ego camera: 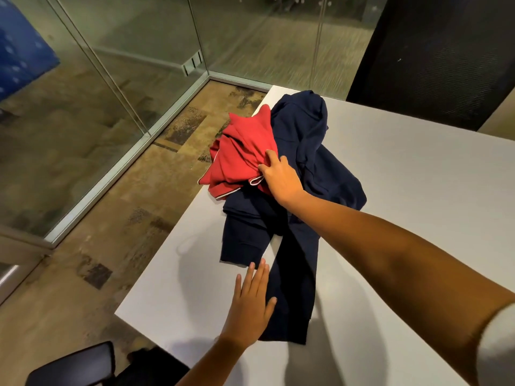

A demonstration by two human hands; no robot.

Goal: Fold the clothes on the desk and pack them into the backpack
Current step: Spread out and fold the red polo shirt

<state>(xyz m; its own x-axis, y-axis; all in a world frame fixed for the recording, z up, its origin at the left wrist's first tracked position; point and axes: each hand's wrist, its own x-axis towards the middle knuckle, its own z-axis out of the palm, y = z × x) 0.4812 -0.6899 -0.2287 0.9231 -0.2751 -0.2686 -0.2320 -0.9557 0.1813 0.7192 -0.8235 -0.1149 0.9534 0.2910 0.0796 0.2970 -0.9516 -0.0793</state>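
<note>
The red garment [242,151] lay bunched at the tabletop's left edge near the far left corner, part of it hanging over that edge, with a thin white trim along its hem. It sat on top of a navy garment [303,151] that spread from the far left corner toward the near edge. A short cuffed piece of the navy garment lay beside a long cuffed piece that ran down toward me.

From my feed, the right hand [278,176] was clutching the red cloth, its fingers dug into the folds. The left hand [250,305] was released and flat with its fingers straight. Its thumb lay over the long navy piece and its fingertips were just beside the short cuff. I could not tell whether the palm touched the white table [404,190].

A white sleeve [498,344] showed on the right arm. A black chair [432,57] stood past the far edge, and a black armrest [75,366] sat near the near left corner. Glass walls [125,65] ran along the patterned carpet [83,274]. A blue panel [22,45] behind the glass bore pale marks too blurred to read.
</note>
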